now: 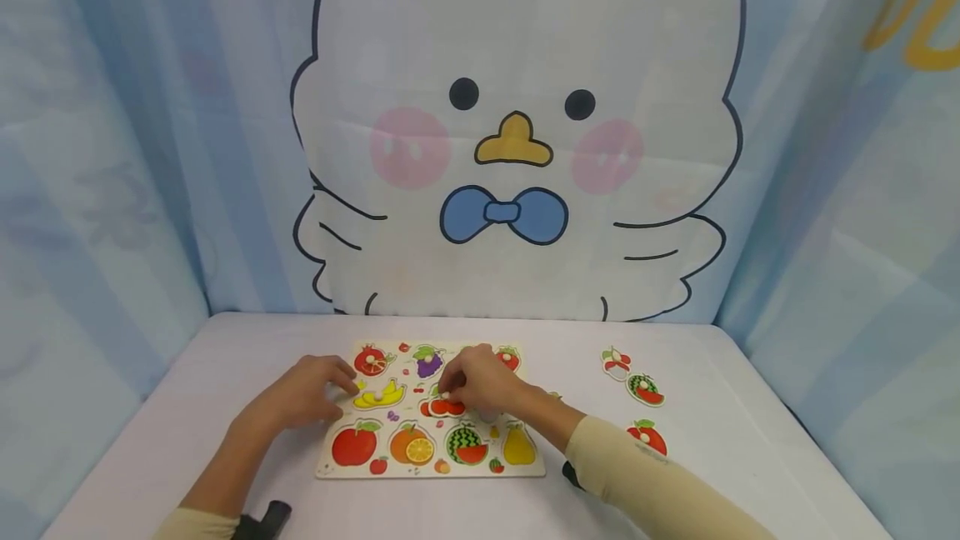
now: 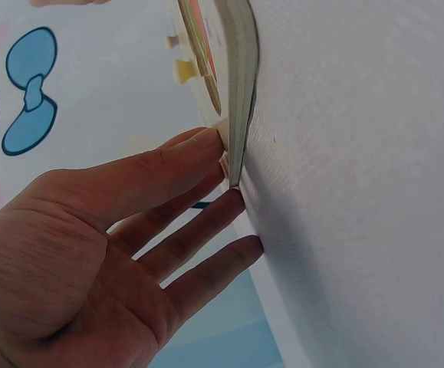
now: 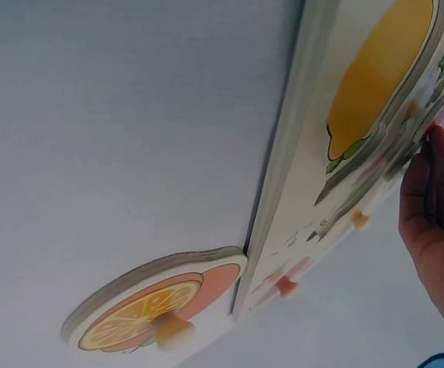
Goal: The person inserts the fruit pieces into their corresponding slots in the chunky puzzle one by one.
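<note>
A flat fruit puzzle board [image 1: 330,468] lies on the table, with knobbed fruit pieces in it. My right hand [image 1: 483,377] is over its middle, fingertips pinching a red fruit puzzle piece [image 1: 444,407]; the piece's knob is mostly hidden by the fingers. In the right wrist view the fingertips of that hand [image 3: 440,199] come together close to the board. My left hand [image 1: 306,390] is at the board's left edge beside the bananas [image 1: 378,395]. The left wrist view shows the thumb [image 2: 168,165] and fairly straight fingers touching that edge.
Right of the board lie a cherry piece [image 1: 616,365], a watermelon piece [image 1: 645,390] and a red fruit piece [image 1: 647,437]. An orange piece [image 3: 141,314] with a knob lies against the board's edge, mostly behind my right forearm in the head view. A printed curtain [image 1: 517,273] hangs behind the table.
</note>
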Available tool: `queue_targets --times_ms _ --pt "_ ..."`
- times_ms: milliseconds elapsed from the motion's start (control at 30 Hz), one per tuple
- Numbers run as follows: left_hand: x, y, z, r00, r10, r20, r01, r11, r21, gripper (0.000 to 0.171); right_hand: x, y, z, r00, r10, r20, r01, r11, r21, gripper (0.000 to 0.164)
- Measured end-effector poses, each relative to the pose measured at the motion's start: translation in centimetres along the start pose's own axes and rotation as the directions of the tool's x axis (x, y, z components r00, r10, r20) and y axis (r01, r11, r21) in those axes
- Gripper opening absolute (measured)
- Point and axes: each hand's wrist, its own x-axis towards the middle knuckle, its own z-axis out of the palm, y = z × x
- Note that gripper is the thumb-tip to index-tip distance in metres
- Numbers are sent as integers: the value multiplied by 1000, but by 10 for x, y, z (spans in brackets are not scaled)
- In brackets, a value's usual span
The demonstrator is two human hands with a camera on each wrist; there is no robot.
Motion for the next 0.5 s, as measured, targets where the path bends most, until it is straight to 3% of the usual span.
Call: queue_targets --times_ms 500 --pt "-2 1 0 1000 -5 -20 5 1000 -14 27 13 -9 8 999 38 30 -36 998 -42 14"
